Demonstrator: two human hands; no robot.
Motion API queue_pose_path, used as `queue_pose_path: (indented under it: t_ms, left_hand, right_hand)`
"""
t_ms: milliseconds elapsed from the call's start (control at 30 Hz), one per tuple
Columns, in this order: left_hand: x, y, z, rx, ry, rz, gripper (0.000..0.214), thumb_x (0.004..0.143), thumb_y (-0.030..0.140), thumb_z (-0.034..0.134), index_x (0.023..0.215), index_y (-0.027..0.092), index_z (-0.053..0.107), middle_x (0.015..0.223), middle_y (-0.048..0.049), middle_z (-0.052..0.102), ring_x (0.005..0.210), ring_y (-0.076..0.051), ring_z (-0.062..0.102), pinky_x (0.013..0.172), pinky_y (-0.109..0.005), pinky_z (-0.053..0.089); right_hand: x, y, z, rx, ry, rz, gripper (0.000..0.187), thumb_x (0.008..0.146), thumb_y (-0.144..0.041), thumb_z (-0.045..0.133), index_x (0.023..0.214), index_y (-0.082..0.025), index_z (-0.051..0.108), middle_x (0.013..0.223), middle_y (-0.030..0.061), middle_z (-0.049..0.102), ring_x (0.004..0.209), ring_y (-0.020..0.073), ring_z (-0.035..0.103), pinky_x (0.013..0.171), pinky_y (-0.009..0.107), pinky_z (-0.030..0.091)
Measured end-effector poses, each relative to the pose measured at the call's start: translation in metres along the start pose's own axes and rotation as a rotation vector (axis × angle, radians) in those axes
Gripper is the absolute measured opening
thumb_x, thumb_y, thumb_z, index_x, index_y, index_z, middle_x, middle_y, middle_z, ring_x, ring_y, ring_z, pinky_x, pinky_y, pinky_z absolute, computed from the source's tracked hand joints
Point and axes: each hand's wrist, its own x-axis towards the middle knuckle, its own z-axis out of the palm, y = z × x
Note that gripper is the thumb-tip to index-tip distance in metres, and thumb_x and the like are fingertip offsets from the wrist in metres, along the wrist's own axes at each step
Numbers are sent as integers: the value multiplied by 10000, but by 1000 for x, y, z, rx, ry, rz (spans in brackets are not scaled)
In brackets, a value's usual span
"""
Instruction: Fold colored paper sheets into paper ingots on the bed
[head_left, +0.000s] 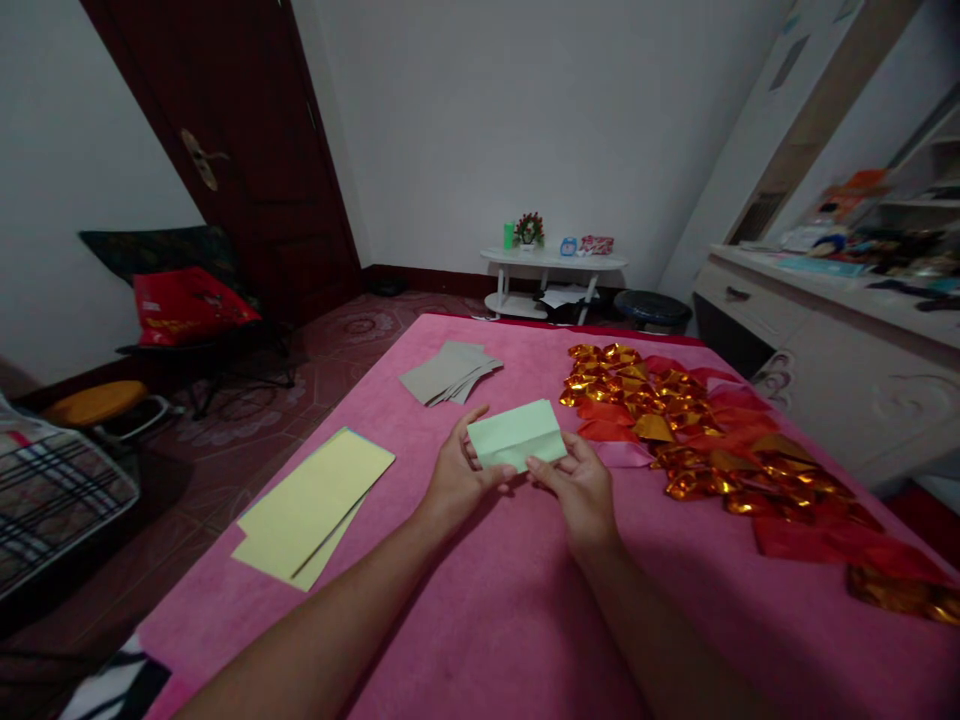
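Note:
A pale green sheet of paper (pixel 516 434) with a crease across its lower part is held up above the pink cloth (pixel 480 590). My left hand (pixel 459 472) grips its left side, thumb along the lower edge. At its lower right, my right hand (pixel 581 488) pinches it between thumb and fingers. Some fingertips are hidden behind the paper. Left of my hands lies a stack of yellow paper sheets (pixel 319 495), the lower ones fanned out. Beyond them rests a pile of grey paper pieces (pixel 450 372).
Shiny gold and red folded pieces (pixel 645 400) spread along the table's right side. A white side table (pixel 551 260) stands by the far wall. On the left is a chair with a red bag (pixel 191 308), near an orange stool (pixel 96 402). A white cabinet (pixel 847 350) borders the right.

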Motion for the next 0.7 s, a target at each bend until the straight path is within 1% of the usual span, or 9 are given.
queue_pose_path:
  t_ms: [100,167,267,367,467,567,633,700]
  left_hand:
    - [2,3,-6,28,-5,-16,1017,530,200,839,1384,232,288,904,-31,624,650,-160,634,491,-297,580]
    - [4,3,-10,43,3,-18,1007,538,182,827,1384,231,284,885,-19,617,640,-150,625,490,-297,580]
    - [7,2,-15,78,6,-16,993,554,159,807,1390,219,275,840,-8,614,629,-142,616,495,-292,577]
    - [8,2,-17,130,-1,-17,995,563,151,795,1401,198,260,775,-1,621,589,-137,609,486,-278,562]
    - [7,3,-16,173,-11,-7,973,581,149,780,1404,196,263,742,7,620,554,-129,601,480,-262,542]
    - [6,2,-16,212,-23,13,943,604,153,768,1405,202,273,723,15,612,546,-125,598,491,-252,528]
    - [6,1,-17,222,-32,28,937,608,158,770,1405,202,279,732,10,615,554,-125,602,502,-245,521]
    - [6,1,-17,225,-38,36,945,605,165,777,1406,201,278,742,4,620,558,-127,606,506,-241,514]
  right_hand:
    - [3,0,-6,-32,65,-73,446,683,-294,755,1066,-190,553,641,-31,648,588,127,595,604,244,478]
    - [5,1,-9,-58,68,-110,431,702,-302,738,1073,-189,550,606,-43,613,587,125,581,604,242,470]
    - [9,4,-11,-77,60,-143,390,727,-327,708,1061,-188,563,694,-16,615,642,136,587,613,254,476]
    - [11,6,-13,-121,59,-172,328,726,-331,703,1006,-190,607,832,24,626,756,161,600,681,286,495]
    - [11,6,-14,-209,56,-254,241,732,-315,695,936,-194,651,919,47,619,828,179,592,741,313,500]
    - [10,3,-13,-239,47,-332,180,744,-302,685,886,-192,666,973,55,589,885,186,577,765,306,501]
    - [8,2,-12,-213,32,-306,205,741,-309,689,908,-195,656,983,58,590,898,190,574,755,300,505]
    - [8,2,-11,-166,31,-239,290,725,-318,706,980,-206,625,959,56,608,875,191,579,729,302,511]
